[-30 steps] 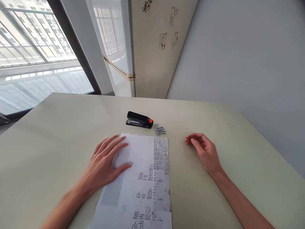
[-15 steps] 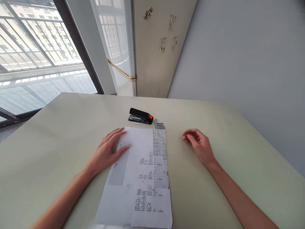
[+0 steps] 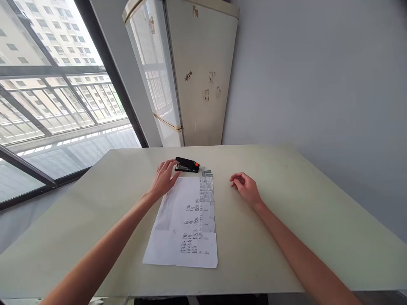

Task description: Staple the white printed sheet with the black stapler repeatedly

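Observation:
My left hand (image 3: 164,177) is open at the paper's far left corner, thumb and fingers apart around the near end of a black stapler (image 3: 187,164) with an orange patch. Its fingertips are at the stapler's left end; I cannot tell whether they touch it. The stapler lies on its side just beyond a white printed sheet (image 3: 181,220). Rows of staples (image 3: 206,189) cover the sheet's upper right corner. Grey staple strips (image 3: 207,172) lie just beyond that corner. My right hand (image 3: 246,188) rests on the table to the right of the sheet, fingers curled in, nothing visible in them.
The pale table (image 3: 286,220) reaches toward a worn fridge (image 3: 200,51) at the back. A window (image 3: 63,84) with railings stands to the left, and a grey wall (image 3: 311,76) rises on the right.
My left hand has left the sheet's left side and moved forward to the stapler's end. My right hand stays curled on the table. The view has tilted up, showing more of the fridge and window.

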Action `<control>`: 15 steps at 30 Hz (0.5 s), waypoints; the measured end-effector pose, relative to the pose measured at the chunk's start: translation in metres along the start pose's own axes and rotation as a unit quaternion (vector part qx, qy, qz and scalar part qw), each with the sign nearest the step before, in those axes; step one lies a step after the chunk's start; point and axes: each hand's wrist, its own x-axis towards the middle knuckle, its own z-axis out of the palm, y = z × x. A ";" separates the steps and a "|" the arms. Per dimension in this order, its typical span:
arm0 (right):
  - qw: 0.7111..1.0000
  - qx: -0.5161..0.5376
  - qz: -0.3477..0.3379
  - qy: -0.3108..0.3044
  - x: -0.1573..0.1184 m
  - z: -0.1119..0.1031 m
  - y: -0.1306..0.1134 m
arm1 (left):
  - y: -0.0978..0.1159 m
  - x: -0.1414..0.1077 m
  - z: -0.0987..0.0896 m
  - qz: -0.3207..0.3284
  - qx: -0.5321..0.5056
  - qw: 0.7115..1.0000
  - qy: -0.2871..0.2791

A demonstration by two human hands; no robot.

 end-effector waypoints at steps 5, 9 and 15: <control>1.000 0.007 -0.007 -0.006 0.002 0.001 0.001 | 0.012 0.058 0.010 0.052 0.057 0.995 -0.061; 1.000 0.015 -0.006 -0.011 0.003 -0.001 0.002 | 0.008 0.077 0.012 0.054 0.082 0.988 -0.120; 0.999 0.041 0.010 -0.011 0.005 -0.002 0.002 | 0.000 0.063 -0.021 0.037 0.089 0.991 -0.098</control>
